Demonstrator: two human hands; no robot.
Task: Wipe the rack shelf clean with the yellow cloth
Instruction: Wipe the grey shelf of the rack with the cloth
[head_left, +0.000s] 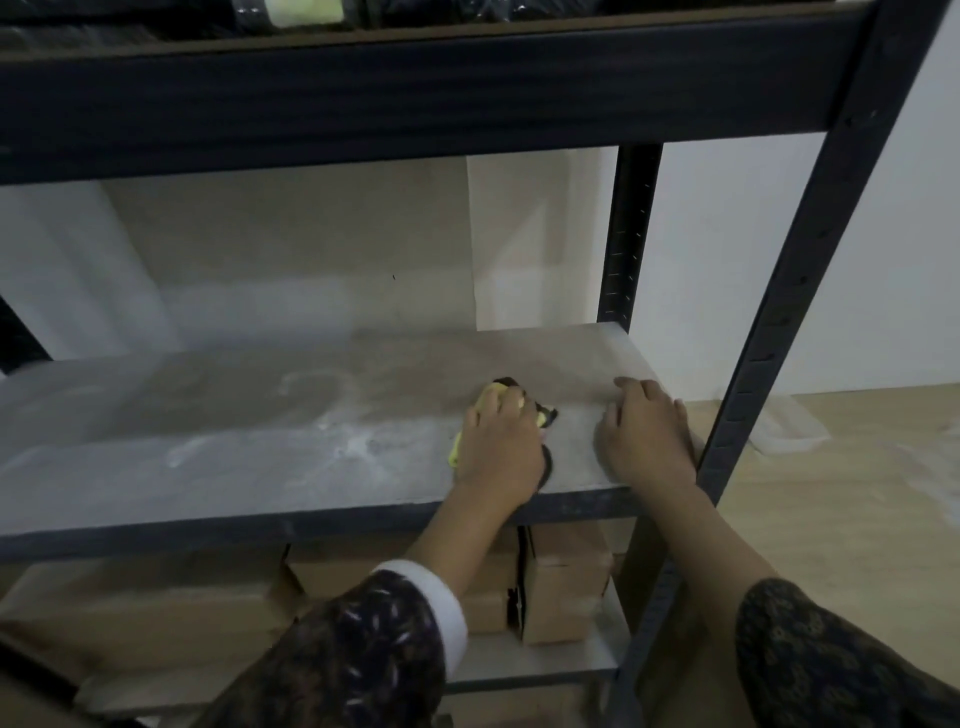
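Our left hand (501, 447) lies on the cloth (456, 451), fingers curled over it and gripping it against the shelf (260, 441). The cloth sits near the shelf's front edge, right of the middle, with yellow showing at the fingertips and beside the wrist. Our right hand (644, 436) rests flat by the front right corner, fingers straight and close together, just beside the post (753, 332). Pale dust smears (358, 441) cover the shelf left of the cloth. Boxes (566, 582) stand on the shelf below.
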